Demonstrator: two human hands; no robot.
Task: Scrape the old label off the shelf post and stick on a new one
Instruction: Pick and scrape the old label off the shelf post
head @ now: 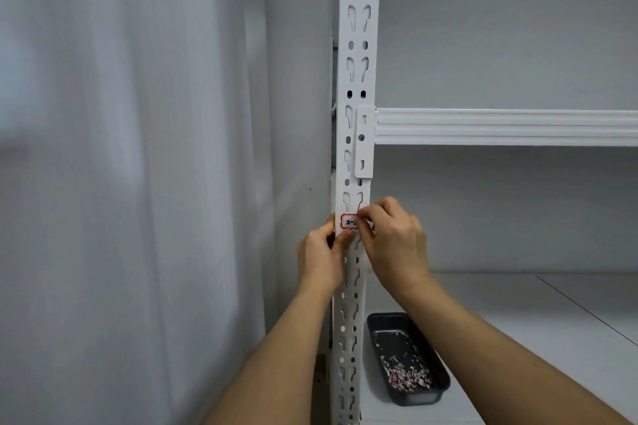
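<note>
Storeroom: white slotted shelving point(357, 79)

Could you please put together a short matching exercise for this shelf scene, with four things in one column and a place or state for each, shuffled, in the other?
Things:
1. label
2. tray
3. left hand
4. horizontal beam

Places or states:
A. hooked into the shelf post above both hands
B. red-bordered, on the front of the post
C. dark, on the shelf board, holding pinkish scraps
D. at the post's left edge, just below the label

Pairs: 1-B, 2-C, 3-D, 4-A
</note>
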